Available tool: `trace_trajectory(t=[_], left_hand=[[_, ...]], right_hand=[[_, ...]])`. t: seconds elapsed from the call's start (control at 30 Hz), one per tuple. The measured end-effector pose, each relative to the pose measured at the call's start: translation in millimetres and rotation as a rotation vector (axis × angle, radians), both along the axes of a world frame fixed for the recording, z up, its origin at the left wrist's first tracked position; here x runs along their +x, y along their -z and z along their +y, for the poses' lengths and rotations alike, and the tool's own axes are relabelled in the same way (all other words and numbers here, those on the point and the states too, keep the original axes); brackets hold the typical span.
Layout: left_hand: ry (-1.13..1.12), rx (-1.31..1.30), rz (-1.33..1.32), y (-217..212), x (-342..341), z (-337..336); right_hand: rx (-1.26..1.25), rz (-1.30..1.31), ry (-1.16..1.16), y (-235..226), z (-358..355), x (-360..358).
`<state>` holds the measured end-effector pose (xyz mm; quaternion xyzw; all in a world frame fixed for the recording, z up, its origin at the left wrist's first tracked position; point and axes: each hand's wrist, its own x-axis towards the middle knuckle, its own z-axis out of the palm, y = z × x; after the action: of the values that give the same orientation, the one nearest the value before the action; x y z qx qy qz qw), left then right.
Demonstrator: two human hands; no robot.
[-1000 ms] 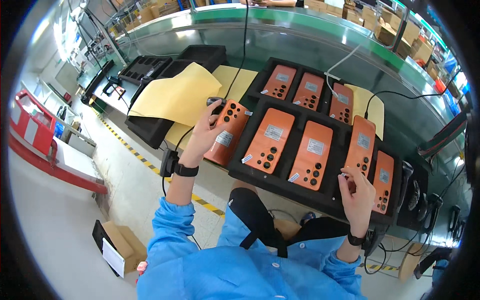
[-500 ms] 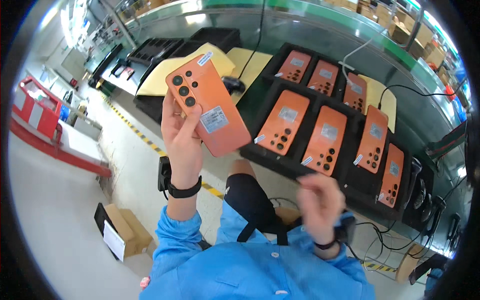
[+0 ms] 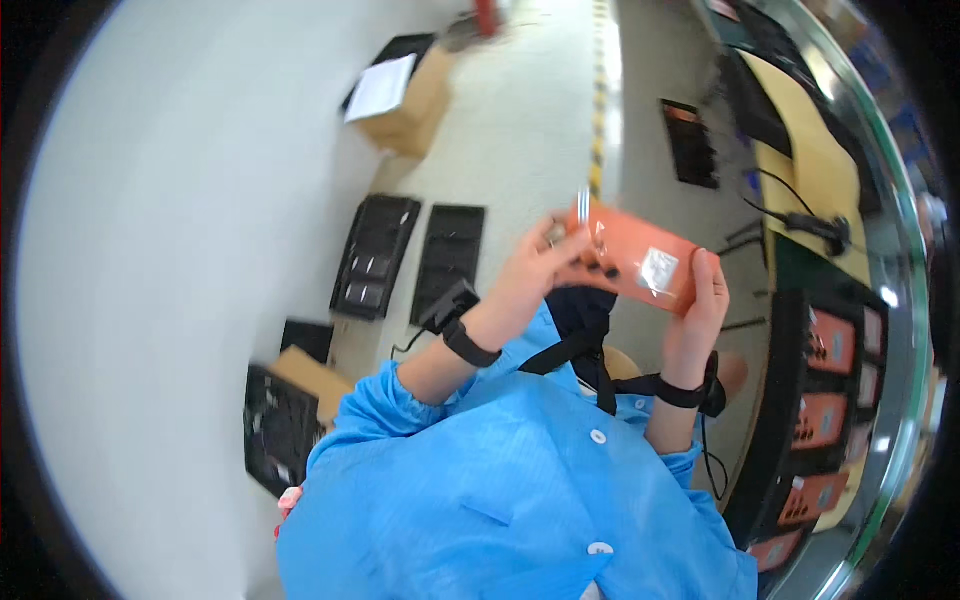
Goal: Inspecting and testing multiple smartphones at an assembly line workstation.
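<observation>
An orange smartphone (image 3: 625, 262) is held up sideways between both my hands, over the floor in front of me. My left hand (image 3: 535, 262) grips its camera end, next to the dark round lenses and a pale strip label. My right hand (image 3: 703, 295) is closed on the opposite end, thumb at the edge. A white sticker sits on the phone's back, near the right hand. Motion slightly blurs the phone.
Black trays with orange phones (image 3: 822, 420) lie on the bench (image 3: 895, 330) at right. Yellow sheets (image 3: 800, 130) and a black cabled device (image 3: 818, 228) are farther along it. Black trays (image 3: 447, 250) and a cardboard box (image 3: 415, 105) stand on the floor at left.
I have turned left, away from the bench, so the trays now show at the right. The phone has tipped sideways, and my right hand has come up and taken its other end.
</observation>
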<state>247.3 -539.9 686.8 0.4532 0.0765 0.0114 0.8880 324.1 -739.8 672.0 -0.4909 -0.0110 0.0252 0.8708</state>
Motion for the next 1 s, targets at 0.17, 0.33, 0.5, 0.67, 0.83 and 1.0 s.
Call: trace_trajectory(t=[0.17, 0.33, 0.5, 0.67, 0.83, 1.0], left_hand=[[0.01, 0.058, 0.249, 30.8, -102.4, -14.4], [-0.3, 0.225, 0.151, 37.4, -138.6, -44.0], [-0.666, 0.143, 0.138, 26.9, -127.0, -40.3], [-0.75, 0.085, 0.236, 43.2, -148.2, -11.1], [-1.03, 0.865, 0.726, 120.0, -224.5, 52.1], [-0.736, 1.475, 1.281, 170.8, -254.3, 67.0]], right_hand=[[-0.299, 0.031, -0.493, 30.4, 18.2, 6.1], [0.038, 0.103, -0.673, 23.5, 62.4, -12.4], [-0.035, 0.168, -1.029, 33.7, 91.1, -44.6], [0.013, 0.289, -1.064, 47.2, 117.6, -64.7], [-0.184, 0.326, -0.79, 139.6, 199.9, -42.3], [-0.68, 0.327, -0.921, 360.1, 302.0, -9.1]])
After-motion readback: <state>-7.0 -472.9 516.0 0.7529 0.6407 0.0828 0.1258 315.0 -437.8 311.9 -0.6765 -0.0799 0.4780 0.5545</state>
